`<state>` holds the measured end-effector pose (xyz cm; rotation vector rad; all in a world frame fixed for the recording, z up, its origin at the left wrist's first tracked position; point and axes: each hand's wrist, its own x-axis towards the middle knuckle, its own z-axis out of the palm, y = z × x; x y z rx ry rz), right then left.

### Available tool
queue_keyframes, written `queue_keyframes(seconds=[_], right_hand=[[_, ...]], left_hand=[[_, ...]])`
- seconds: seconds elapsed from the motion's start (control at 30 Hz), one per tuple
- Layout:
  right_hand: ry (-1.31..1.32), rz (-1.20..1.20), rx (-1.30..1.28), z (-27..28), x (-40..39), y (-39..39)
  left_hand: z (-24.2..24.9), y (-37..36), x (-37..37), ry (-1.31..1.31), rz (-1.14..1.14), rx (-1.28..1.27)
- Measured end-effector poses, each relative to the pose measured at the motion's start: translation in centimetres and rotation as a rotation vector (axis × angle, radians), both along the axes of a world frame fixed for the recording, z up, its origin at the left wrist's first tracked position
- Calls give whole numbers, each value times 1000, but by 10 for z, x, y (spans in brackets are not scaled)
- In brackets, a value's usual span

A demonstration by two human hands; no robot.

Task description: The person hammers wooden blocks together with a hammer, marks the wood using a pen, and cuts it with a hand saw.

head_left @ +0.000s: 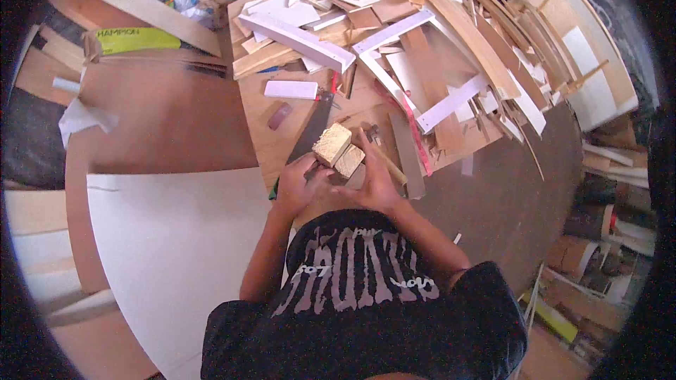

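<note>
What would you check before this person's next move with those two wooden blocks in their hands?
1. Both hands on the wooden blocks: ok, left hand and right hand grip them.
2. Blocks pressed together: ok, they touch.
3. Faces aligned flush: cannot tell.
4. Saw apart from fingers: ok, it lies flat just beyond the hands.
5. Bench space around the hands: not ok, offcuts crowd the right side.

just the one head cam here, fisheye, staring steeply down past the wearer's chest at a close workbench (282, 134), clutter toward 1 o'clock
</note>
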<state>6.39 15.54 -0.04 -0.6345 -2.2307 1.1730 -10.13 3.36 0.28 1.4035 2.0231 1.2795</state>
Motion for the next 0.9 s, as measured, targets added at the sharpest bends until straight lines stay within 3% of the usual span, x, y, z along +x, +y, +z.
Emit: queue_keyframes(seconds=[0.23, 0.33, 0.7, 0.83, 0.9], right_hand=[[-121, -154, -79, -40, -16, -14], [-42, -187, 96, -46, -16, -16], [-40, -223, -14, -43, -28, -20], [-29, -127, 48, -58, -24, -3], [-26, 73, 137, -51, -12, 10]], left_hand=[[-10, -8, -13, -44, -84, 64], [-7, -7, -5, 100, -68, 70], [-3, 11, 32, 24, 237, 127], [-4, 13, 35, -8, 305, 88], [-21, 14, 29, 103, 310, 149]])
